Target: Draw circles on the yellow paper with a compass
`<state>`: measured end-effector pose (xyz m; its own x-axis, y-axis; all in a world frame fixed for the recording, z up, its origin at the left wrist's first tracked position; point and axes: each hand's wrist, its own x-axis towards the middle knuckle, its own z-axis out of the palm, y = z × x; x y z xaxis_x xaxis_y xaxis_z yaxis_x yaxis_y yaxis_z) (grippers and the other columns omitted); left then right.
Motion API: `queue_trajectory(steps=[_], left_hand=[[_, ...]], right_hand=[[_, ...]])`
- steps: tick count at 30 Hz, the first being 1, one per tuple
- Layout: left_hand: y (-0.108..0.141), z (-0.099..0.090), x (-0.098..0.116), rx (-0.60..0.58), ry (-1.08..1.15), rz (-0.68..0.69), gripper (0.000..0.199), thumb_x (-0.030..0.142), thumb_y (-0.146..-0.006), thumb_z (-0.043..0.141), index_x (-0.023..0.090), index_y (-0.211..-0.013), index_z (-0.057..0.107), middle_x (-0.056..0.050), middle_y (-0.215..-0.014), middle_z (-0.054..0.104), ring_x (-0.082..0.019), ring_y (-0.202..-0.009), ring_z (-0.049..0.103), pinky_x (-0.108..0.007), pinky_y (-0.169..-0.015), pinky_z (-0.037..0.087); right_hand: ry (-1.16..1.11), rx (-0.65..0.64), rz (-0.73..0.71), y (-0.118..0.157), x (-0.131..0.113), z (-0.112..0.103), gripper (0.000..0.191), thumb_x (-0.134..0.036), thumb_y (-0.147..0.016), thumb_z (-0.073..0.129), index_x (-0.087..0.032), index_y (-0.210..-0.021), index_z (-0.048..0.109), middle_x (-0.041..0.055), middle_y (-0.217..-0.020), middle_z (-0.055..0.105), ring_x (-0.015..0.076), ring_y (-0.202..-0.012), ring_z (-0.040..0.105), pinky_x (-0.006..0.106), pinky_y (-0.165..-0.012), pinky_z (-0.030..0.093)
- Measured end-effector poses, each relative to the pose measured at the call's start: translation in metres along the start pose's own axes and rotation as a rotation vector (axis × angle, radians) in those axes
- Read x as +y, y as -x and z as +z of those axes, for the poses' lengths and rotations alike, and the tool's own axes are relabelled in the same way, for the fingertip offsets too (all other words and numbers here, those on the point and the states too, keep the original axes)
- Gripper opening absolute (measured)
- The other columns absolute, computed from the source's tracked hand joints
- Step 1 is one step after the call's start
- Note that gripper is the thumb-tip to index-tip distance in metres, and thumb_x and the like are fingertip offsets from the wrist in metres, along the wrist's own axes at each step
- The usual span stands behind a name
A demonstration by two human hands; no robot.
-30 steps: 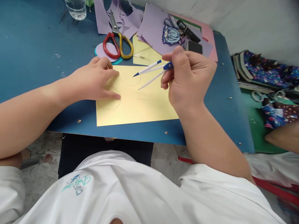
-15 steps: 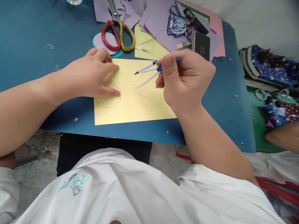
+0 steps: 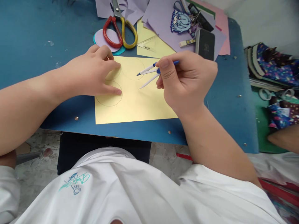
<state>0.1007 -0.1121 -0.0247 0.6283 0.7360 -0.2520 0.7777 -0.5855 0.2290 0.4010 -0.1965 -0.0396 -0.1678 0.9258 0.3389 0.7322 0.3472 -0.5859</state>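
"Thumb and fingers of the right hand (image 3: 187, 80) shifted left in the head view over the last second, so the compass (image 3: 148, 68) hinge ended up half hidden."

"Did that hand hold anything else?"

"Nothing else showed. It was closed on the compass near the hinge, probably because a grip up there steadied both legs at once."

"And the points?"

"Spread apart and angled left over the yellow sheet (image 3: 137, 105), one overlapping the upper circle (image 3: 130, 71). They looked lifted — though I couldn't be certain of the contact."

"What about the left hand (image 3: 94, 71)?"

"Half open, with no visible grip on anything. Thumb and forefinger rested apart on the sheet — to stop it sliding, I'd judge. That thumb crossed the lower circle (image 3: 108, 100)."

"Why were the scissors (image 3: 123, 31) beyond it?"

"They lay partly over round pieces (image 3: 100, 39) past the sheet's far edge, presumably kept off the paper but within reach. Just right of them, a clear ruler (image 3: 147, 43) lay on more yellow paper (image 3: 161, 51)."
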Motion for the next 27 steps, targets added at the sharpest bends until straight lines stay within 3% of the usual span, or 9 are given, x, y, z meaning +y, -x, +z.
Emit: queue_trajectory(steps=[3,12,16,19,23,27], left_hand=[[0.002,-0.005,0.005,-0.025,-0.008,0.017,0.102,0.078,-0.108,0.068,0.013,-0.186,0.061,-0.025,-0.187,0.047,-0.059,-0.177,0.039,-0.068,-0.142,0.048],[0.002,-0.004,0.006,-0.02,-0.013,0.005,0.098,0.079,-0.11,0.069,0.018,-0.186,0.062,-0.022,-0.188,0.048,-0.055,-0.178,0.039,-0.063,-0.145,0.046],[-0.003,0.004,0.003,0.024,-0.062,-0.002,0.097,0.08,-0.11,0.075,0.018,-0.185,0.064,-0.021,-0.184,0.051,-0.055,-0.175,0.044,-0.064,-0.142,0.051],[-0.007,0.011,-0.001,0.062,-0.096,-0.019,0.096,0.082,-0.109,0.082,0.023,-0.183,0.066,-0.018,-0.182,0.054,-0.051,-0.175,0.046,-0.062,-0.141,0.053],[-0.008,0.015,-0.004,0.08,-0.098,-0.008,0.097,0.082,-0.109,0.082,0.025,-0.185,0.065,-0.016,-0.182,0.055,-0.052,-0.175,0.047,-0.062,-0.141,0.053],[-0.008,0.015,-0.006,0.088,-0.095,-0.004,0.096,0.081,-0.108,0.083,0.024,-0.183,0.067,-0.016,-0.181,0.055,-0.051,-0.174,0.048,-0.061,-0.141,0.053]], right_hand=[[0.04,0.05,0.013,0.001,0.0,0.003,0.055,-0.075,-0.127,0.053,-0.036,-0.111,0.088,0.0065,-0.088,0.081,0.036,-0.091,0.087,0.053,-0.089,0.07],[0.01,0.018,-0.011,0.0,-0.003,-0.002,0.049,-0.07,-0.127,0.06,-0.035,-0.108,0.088,0.0048,-0.085,0.082,0.0318,-0.084,0.085,0.051,-0.088,0.07],[-0.033,0.212,-0.111,-0.001,0.009,0.02,0.067,-0.087,-0.124,0.054,-0.034,-0.097,0.085,0.0018,-0.071,0.072,0.0277,-0.067,0.075,0.048,-0.073,0.063],[-0.13,0.377,-0.27,-0.003,0.016,0.035,0.063,-0.082,-0.124,0.062,-0.033,-0.09,0.082,-0.0021,-0.063,0.063,0.0221,-0.055,0.066,0.044,-0.061,0.052],[-0.186,0.401,-0.35,-0.006,0.015,0.039,0.051,-0.067,-0.126,0.072,-0.032,-0.091,0.082,-0.0044,-0.062,0.064,0.0195,-0.052,0.064,0.042,-0.058,0.048],[-0.178,0.404,-0.336,-0.005,0.013,0.036,0.053,-0.069,-0.125,0.072,-0.032,-0.088,0.08,-0.0044,-0.061,0.063,0.0199,-0.051,0.065,0.043,-0.057,0.047]])
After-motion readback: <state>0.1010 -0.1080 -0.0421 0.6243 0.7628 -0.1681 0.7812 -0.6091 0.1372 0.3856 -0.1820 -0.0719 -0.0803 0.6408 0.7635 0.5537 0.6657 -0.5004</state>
